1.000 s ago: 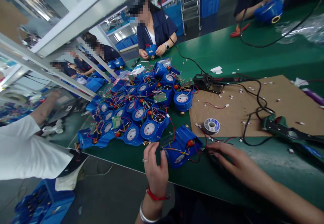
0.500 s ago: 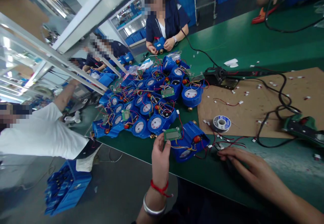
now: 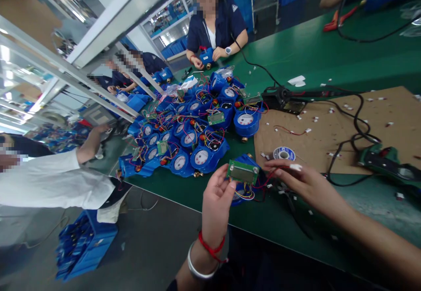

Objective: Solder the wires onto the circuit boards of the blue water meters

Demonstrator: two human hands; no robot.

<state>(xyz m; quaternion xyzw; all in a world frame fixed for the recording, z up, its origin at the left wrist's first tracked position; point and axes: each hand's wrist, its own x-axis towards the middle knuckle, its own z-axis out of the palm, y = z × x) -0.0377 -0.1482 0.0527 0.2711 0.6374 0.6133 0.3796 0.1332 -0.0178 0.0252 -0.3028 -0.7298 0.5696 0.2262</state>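
My left hand is closed on the edge of a green circuit board with a grey display, held above a blue water meter. Thin coloured wires hang from the board toward that meter, which is partly hidden behind it. To the right, my right hand pinches a red wire between its fingers. A white connector shows against the fingers of that hand. Below them on the table lies a dark-handled tool, its kind unclear.
Several blue water meters with wires and boards crowd the left. A solder spool stands on the cardboard. Black cables and a green-black tool lie at right. Co-workers sit across and at left. A blue crate stands on the floor.
My left hand has raised the circuit board and moved it slightly right. My right hand has left the dark-handled tool, moved up and taken hold of the red wire.
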